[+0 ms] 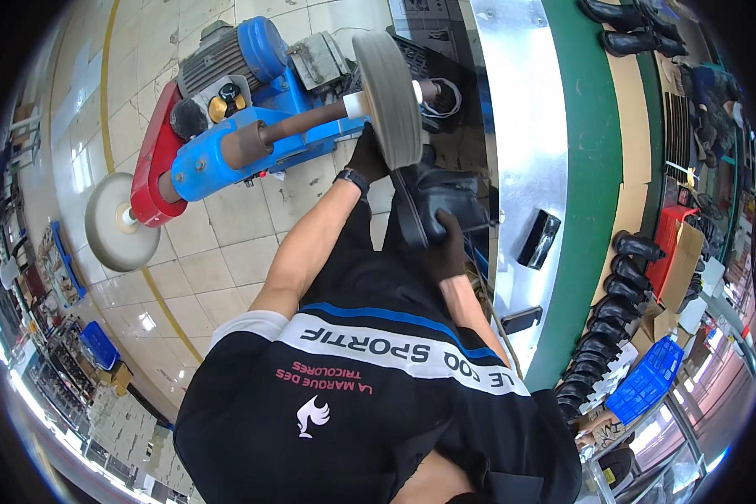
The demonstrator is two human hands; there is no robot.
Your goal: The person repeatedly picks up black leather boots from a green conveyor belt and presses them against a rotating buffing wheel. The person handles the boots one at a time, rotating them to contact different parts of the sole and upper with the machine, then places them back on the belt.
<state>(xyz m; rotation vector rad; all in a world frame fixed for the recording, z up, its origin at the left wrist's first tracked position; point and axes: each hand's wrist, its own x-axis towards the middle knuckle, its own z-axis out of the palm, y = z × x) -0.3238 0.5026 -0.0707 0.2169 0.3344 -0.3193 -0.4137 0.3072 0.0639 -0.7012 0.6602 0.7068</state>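
A black leather shoe [452,191] is under the lower edge of a spinning-type grey buffing wheel [386,101], its sole edge turned to the left. My right hand [449,244], in a dark glove, grips the shoe from its near right side, thumb laid on the leather. My left hand [368,157], also dark-gloved and with a watch at the wrist, reaches up beside the wheel's left face, close to the shoe. Its fingers are hidden by the wheel, so its hold does not show. Where wheel and shoe meet, contact cannot be made out exactly.
The blue grinding machine [218,160] has a bare shaft, a red belt guard [153,160] and a second, pale wheel [116,223]. To the right, a metal bench top [525,126] holds a black box-shaped object [538,238] and a phone [522,320]. Black shoes [606,315] line the green surface.
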